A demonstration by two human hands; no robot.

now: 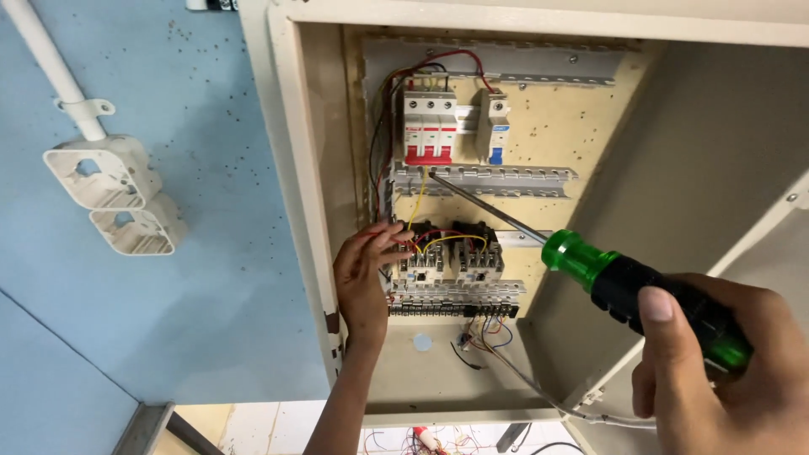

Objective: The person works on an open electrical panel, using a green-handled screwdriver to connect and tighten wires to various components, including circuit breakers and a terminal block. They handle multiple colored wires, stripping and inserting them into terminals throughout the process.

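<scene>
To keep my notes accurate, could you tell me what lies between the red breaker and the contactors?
In the head view, a slotted grey rail, touched by the screwdriver tip.
</scene>
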